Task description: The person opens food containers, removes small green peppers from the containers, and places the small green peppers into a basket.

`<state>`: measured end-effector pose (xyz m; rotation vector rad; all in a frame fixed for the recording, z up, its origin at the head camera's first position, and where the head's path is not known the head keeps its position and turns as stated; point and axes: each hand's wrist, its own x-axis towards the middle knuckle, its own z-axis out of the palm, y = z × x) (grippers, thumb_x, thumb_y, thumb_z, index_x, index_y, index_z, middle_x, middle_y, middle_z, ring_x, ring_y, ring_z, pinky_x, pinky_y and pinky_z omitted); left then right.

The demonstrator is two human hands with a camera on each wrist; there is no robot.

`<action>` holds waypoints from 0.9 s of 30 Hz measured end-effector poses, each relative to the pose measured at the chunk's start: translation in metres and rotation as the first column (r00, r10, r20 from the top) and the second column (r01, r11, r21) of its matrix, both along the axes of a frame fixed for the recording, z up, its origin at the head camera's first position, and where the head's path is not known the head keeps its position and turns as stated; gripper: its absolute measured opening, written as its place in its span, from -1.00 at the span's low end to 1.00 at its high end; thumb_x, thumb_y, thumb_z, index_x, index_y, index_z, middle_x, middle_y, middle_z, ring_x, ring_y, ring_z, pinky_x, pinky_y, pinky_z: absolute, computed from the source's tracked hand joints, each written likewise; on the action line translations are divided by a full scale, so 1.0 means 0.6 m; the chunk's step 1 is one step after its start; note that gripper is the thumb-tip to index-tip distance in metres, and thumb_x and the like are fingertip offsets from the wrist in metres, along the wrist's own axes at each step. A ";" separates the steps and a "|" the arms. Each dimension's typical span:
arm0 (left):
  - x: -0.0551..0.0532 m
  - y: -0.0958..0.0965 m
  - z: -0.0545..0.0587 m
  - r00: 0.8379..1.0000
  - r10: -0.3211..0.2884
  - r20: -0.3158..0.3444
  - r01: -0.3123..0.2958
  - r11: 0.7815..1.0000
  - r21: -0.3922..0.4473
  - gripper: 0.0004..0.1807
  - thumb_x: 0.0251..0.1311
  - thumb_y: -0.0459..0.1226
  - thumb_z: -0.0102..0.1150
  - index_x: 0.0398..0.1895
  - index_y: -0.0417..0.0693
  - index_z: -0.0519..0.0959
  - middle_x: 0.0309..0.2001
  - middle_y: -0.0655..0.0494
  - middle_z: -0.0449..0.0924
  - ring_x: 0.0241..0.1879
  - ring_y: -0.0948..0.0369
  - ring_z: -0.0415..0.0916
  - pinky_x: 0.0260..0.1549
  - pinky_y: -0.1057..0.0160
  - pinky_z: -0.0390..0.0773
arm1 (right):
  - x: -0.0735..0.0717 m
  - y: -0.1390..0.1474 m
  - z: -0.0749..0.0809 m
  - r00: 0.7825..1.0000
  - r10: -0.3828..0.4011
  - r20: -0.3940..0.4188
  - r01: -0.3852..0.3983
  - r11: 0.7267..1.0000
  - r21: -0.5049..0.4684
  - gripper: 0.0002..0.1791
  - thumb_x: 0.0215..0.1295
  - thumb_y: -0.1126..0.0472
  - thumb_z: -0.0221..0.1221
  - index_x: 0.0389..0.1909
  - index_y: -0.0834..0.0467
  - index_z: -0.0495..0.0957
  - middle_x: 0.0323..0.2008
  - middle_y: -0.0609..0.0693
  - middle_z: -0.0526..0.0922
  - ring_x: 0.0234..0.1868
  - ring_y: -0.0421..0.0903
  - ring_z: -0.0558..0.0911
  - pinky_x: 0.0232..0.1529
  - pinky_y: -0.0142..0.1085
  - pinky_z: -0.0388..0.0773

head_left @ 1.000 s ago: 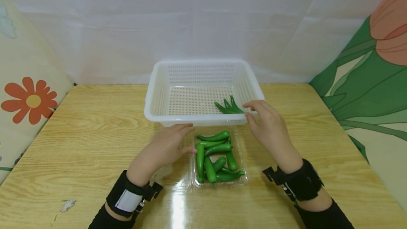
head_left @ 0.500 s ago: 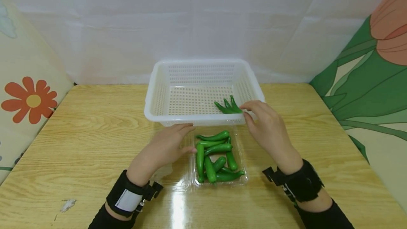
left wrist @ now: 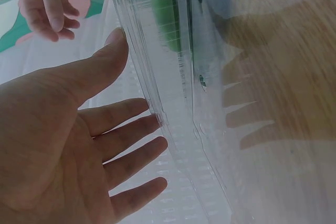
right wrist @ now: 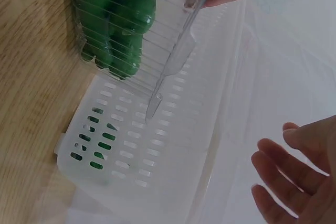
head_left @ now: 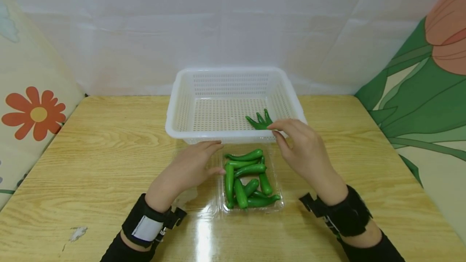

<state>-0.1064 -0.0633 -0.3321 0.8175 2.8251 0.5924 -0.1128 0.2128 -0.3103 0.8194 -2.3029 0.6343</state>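
Note:
In the head view, my right hand (head_left: 306,151) is above the front right rim of a white perforated plastic basket (head_left: 218,134). Its fingers are loosely bent, and the right wrist view shows nothing between them. Several green chili peppers (head_left: 259,124) lie in that basket's front right corner, partly hidden by the rim and this hand. My left hand (head_left: 189,167) hovers at the left of a clear plastic clamshell box (head_left: 279,181), fingers relaxed and apart, holding nothing. Several more green peppers (head_left: 240,193) fill the box.
The box's transparent lid (head_left: 209,209) lies folded out to the left on the wooden table (head_left: 109,144). A white cloth backdrop (head_left: 236,19) stands behind the basket. Flower-patterned panels flank both sides, and a worn patch (head_left: 78,234) marks the table at the lower left.
My right hand has shifted a little to the left along the basket's front rim, covering more of the peppers inside. My left hand and the box of peppers stay where they were.

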 end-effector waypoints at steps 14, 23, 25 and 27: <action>-0.001 0.001 -0.001 1.000 0.002 -0.021 -0.002 1.000 -0.015 -0.17 0.17 0.08 0.33 0.41 -0.16 0.35 0.42 -0.03 0.30 0.39 -0.03 0.25 0.37 -0.04 0.26 | -0.009 -0.009 -0.004 0.939 0.315 -0.138 -0.298 0.945 0.134 -0.74 0.50 0.25 0.03 -0.20 0.26 0.67 -0.24 0.07 0.71 -0.22 0.02 0.69 -0.12 -0.13 0.66; -0.001 0.001 -0.001 1.000 0.005 -0.022 -0.006 1.000 -0.023 -0.17 0.16 0.08 0.33 0.41 -0.15 0.35 0.42 -0.02 0.31 0.39 -0.02 0.25 0.37 -0.02 0.27 | 0.004 -0.020 0.000 0.919 0.376 -0.119 -0.350 0.917 0.191 -0.77 0.39 0.34 0.02 -0.21 0.24 0.68 -0.27 0.04 0.72 -0.26 -0.02 0.69 -0.15 -0.15 0.69; -0.001 0.001 -0.001 1.000 0.006 -0.020 -0.006 1.000 -0.024 -0.17 0.17 0.08 0.33 0.41 -0.15 0.35 0.42 -0.02 0.31 0.39 -0.02 0.25 0.37 -0.03 0.27 | 0.008 -0.023 -0.001 0.917 0.386 -0.100 -0.361 0.910 0.206 -0.80 0.38 0.34 0.07 -0.19 0.22 0.68 -0.26 0.02 0.71 -0.24 -0.04 0.69 -0.11 -0.15 0.68; -0.001 0.001 0.000 1.000 0.008 -0.016 -0.008 1.000 -0.025 -0.17 0.17 0.08 0.32 0.42 -0.14 0.35 0.42 -0.02 0.30 0.39 -0.02 0.25 0.37 -0.03 0.27 | 0.011 -0.025 -0.002 0.918 0.392 -0.059 -0.373 0.904 0.208 -0.84 0.34 0.34 0.14 -0.17 0.19 0.67 -0.25 -0.01 0.71 -0.22 -0.06 0.69 -0.09 -0.16 0.67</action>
